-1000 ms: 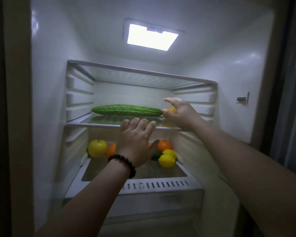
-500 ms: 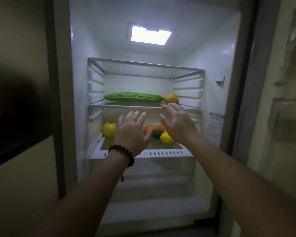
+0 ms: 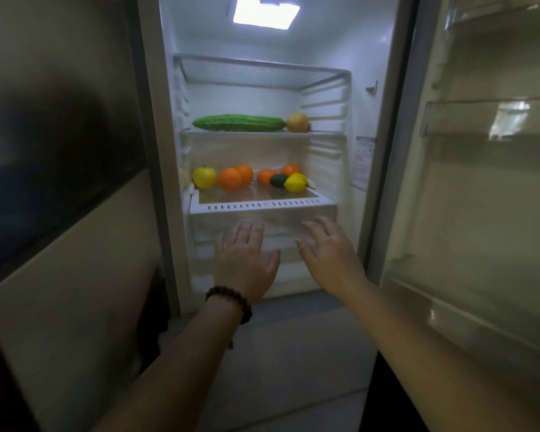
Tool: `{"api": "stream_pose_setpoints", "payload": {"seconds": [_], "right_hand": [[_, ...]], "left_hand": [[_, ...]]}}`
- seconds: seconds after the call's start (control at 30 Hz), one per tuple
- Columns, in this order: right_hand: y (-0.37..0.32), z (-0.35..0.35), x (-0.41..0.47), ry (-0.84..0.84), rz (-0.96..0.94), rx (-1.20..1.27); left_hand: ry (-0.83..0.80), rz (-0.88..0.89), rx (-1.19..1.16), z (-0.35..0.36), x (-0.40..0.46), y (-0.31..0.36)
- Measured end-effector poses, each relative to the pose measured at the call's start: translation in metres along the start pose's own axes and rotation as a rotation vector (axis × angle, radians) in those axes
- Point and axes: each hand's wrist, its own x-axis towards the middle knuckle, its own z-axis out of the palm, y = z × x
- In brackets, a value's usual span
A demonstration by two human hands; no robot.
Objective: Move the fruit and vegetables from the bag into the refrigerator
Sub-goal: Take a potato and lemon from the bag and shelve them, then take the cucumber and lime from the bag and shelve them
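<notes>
Both your hands are out of the refrigerator (image 3: 378,126) now and lower than a second ago, when your right hand sat up at the middle shelf by the round yellow-brown fruit (image 3: 297,122) and your left hovered at the shelf edge. You've stepped back too, so the whole lit compartment and the open door (image 3: 480,188) on your right come into view. Your left hand (image 3: 245,260), beaded bracelet (image 3: 231,302) on the wrist, has its fingers spread and straight, holding nothing; your right hand (image 3: 329,254) is just as empty, fingers splayed and relaxed. Both hang in front of the clear drawer (image 3: 262,219), and you can't tell whether they touch it. Up on the middle shelf (image 3: 325,134), the long green gourd (image 3: 239,123) lies flat, long axis running left to right, its right tip just beside the round fruit. One level down sit a yellow apple (image 3: 204,177), four oranges (image 3: 230,179), a dark green lime (image 3: 278,180) and a lemon (image 3: 295,182), clustered together. Nothing blocks the shelves from the front.
</notes>
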Motion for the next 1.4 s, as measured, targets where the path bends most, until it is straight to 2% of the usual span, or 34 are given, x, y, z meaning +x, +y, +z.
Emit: {"api": "stream_pose_setpoints", "payload": {"seconds": [0.2, 0.37, 0.6, 0.9, 1.13, 1.4], "right_hand": [[0.023, -0.012, -0.068, 0.016, 0.096, -0.073], [0.055, -0.038, -0.135, 0.041, 0.194, -0.118], [0.108, -0.09, -0.247, 0.103, 0.403, -0.219], [0.142, -0.199, -0.429, 0.139, 0.702, -0.384], [0.136, -0.296, -0.604, 0.236, 0.966, -0.504], [0.093, -0.391, -0.805, 0.359, 1.275, -0.642]], "left_hand": [[-0.134, 0.029, -0.06, 0.001, -0.048, 0.04], [-0.193, 0.176, -0.13, 0.006, -0.086, 0.089], [-0.32, 0.347, -0.263, 0.007, -0.148, 0.193], [-0.443, 0.573, -0.444, -0.019, -0.271, 0.344], [-0.536, 0.771, -0.571, -0.066, -0.4, 0.463], [-0.674, 1.023, -0.746, -0.151, -0.556, 0.577]]}}
